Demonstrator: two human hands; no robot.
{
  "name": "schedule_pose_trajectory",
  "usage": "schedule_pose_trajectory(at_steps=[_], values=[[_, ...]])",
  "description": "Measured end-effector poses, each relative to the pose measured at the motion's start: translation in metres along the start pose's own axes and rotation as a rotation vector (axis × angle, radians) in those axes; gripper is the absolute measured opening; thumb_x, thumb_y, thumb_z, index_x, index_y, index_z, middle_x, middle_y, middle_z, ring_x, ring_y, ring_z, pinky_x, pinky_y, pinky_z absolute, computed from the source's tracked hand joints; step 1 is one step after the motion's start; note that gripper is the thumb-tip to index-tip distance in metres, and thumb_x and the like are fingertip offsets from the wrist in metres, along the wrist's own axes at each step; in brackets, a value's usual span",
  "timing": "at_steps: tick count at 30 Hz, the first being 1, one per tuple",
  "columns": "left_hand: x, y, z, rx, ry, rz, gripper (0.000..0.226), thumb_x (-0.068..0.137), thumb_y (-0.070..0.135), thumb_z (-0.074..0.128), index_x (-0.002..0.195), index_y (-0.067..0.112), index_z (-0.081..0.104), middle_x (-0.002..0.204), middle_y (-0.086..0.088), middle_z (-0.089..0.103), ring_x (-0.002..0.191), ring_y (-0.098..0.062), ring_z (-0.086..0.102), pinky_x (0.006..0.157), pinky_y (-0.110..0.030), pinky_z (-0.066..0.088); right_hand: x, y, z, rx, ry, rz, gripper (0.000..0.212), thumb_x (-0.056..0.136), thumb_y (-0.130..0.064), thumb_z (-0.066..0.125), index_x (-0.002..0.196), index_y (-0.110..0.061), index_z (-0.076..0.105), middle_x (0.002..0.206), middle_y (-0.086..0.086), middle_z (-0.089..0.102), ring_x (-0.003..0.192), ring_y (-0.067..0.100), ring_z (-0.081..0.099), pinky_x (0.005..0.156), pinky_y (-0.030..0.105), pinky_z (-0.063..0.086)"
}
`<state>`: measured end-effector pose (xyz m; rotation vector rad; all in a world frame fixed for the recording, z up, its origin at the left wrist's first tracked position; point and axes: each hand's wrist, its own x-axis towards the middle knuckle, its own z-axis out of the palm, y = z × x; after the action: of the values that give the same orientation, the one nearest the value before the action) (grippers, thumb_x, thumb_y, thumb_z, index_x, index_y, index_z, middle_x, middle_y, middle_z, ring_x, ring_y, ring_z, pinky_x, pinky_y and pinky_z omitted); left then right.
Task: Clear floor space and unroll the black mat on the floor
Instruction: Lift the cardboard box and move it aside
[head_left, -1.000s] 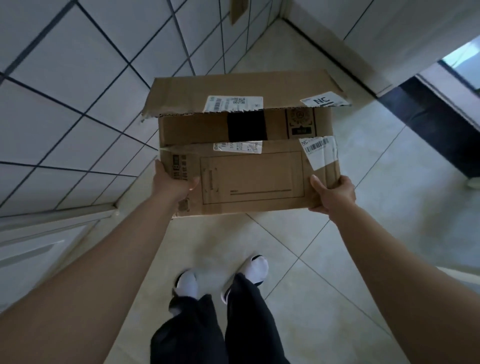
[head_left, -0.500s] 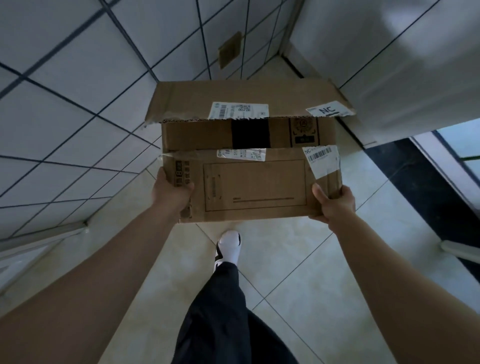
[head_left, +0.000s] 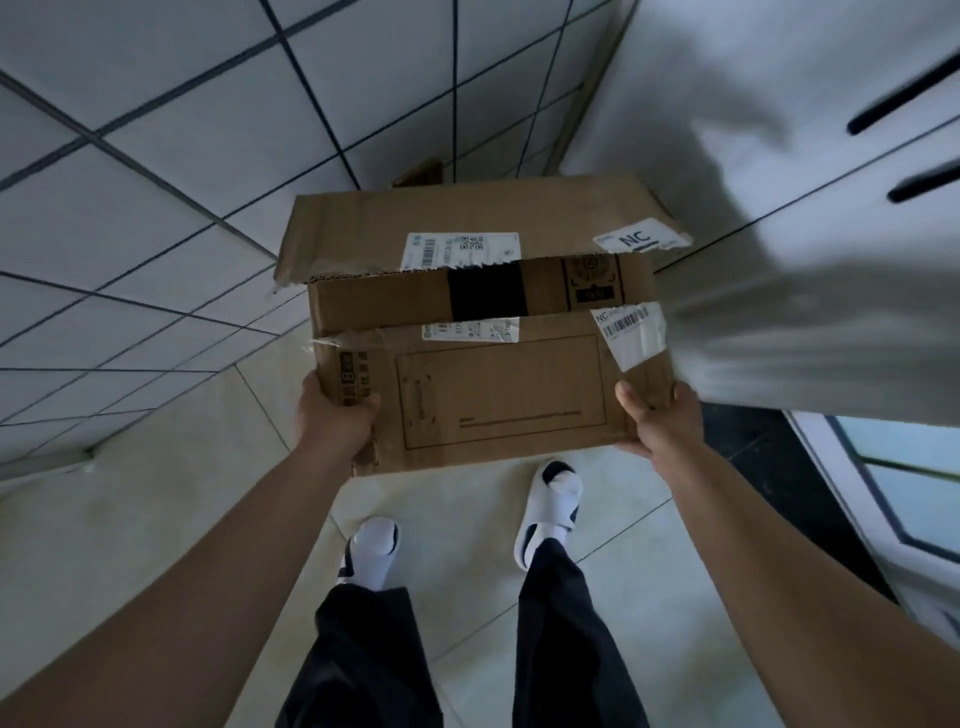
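A brown cardboard box (head_left: 498, 395) with torn flaps and white shipping labels hangs in the air in front of me, above the floor. My left hand (head_left: 335, 415) grips its near left corner, thumb on the top flap. My right hand (head_left: 657, 421) grips the near right corner the same way. The far flap stands half open. No black mat is in view.
A white tiled wall (head_left: 156, 182) with dark grout runs along the left. White cabinet fronts (head_left: 779, 182) with black handles stand close on the right, above a dark strip of floor (head_left: 779, 467). Beige floor tiles (head_left: 156, 519) lie below, with my feet in white slippers (head_left: 550, 504).
I have walked forward with the box held in both hands. The corner and the white cabinet have come nearer, and my feet have changed places. Both grips are unchanged.
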<state>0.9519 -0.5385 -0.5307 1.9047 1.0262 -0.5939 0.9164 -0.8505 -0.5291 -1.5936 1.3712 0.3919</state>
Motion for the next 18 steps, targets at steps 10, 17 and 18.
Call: schedule_pose_trajectory(at_steps=[10,17,18], values=[[-0.024,0.041,0.073,-0.172,0.091,-0.135,0.059,0.084,0.014,0.071,0.135,0.014,0.042,0.111,-0.002,0.055,0.094,-0.023,0.052,0.079,-0.034,0.046,0.074,-0.081,-0.04,-0.096,0.002,-0.006,0.084,0.072,-0.034,0.081,0.138,-0.011,0.034,0.141,0.013,0.047,0.096,0.037,0.066,0.061,0.042,0.061],[-0.023,0.068,0.1,-0.214,0.152,-0.2,0.06,0.08,0.019,0.075,0.133,0.018,0.047,0.12,-0.007,0.061,0.105,-0.032,0.06,0.086,-0.05,0.054,0.106,-0.125,-0.044,0.145,-0.011,0.136,0.086,0.082,-0.031,0.073,0.145,-0.009,0.02,0.149,0.016,0.037,0.125,0.049,0.046,0.096,0.049,0.05],[-0.022,0.071,0.104,-0.223,0.161,-0.204,0.059,0.08,0.019,0.075,0.132,0.018,0.048,0.12,-0.006,0.062,0.105,-0.032,0.06,0.086,-0.051,0.054,0.108,-0.133,-0.046,0.17,0.0,0.165,0.088,0.078,-0.029,0.078,0.143,-0.007,0.025,0.144,0.014,0.044,0.123,0.048,0.049,0.096,0.048,0.051]])
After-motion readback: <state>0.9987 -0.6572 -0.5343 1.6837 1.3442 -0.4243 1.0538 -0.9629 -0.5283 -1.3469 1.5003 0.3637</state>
